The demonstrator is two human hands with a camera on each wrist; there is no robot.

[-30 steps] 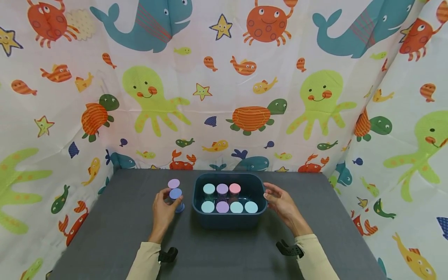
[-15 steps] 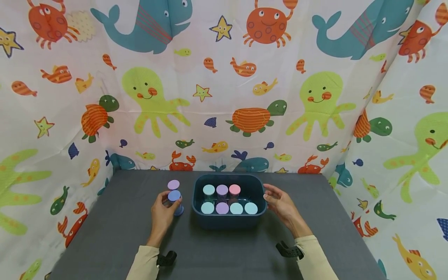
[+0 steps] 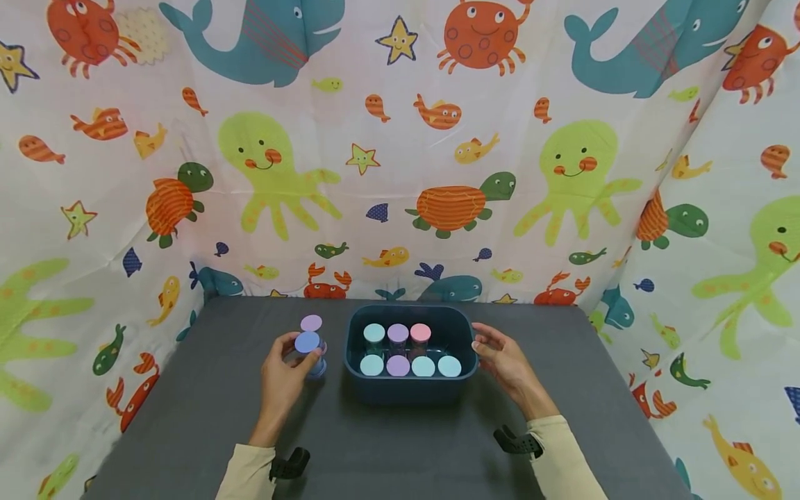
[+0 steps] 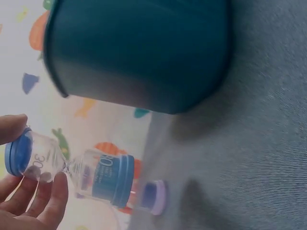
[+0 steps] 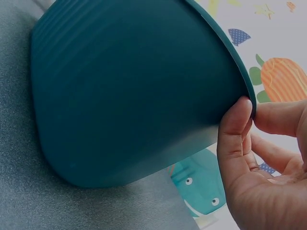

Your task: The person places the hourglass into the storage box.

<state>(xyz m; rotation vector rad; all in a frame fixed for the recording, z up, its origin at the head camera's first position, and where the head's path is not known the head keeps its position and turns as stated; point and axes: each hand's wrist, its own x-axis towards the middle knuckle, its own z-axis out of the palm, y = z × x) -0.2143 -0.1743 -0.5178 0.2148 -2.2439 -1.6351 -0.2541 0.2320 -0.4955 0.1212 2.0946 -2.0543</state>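
My left hand grips a blue-capped hourglass by its upper end, thumb on one side and fingers on the other. In the left wrist view the hourglass has clear bulbs marked 30, with blue sand in the lower one. Its lower cap shows against the backdrop there. Just behind it stands a purple-capped hourglass. My right hand pinches the right rim of a dark teal bin, thumb outside in the right wrist view. Inside the bin, light blue, purple and pink capped hourglasses stand in two rows.
The grey tabletop reaches back to a curtain printed with sea animals, which also runs along the right and left sides. In the bin, the back-right part of the floor shows beside the pink cap.
My left hand has drawn slightly left with the blue hourglass, whose upper cap now leans further left. The right hand stays at the bin rim. The head view has shifted a little.
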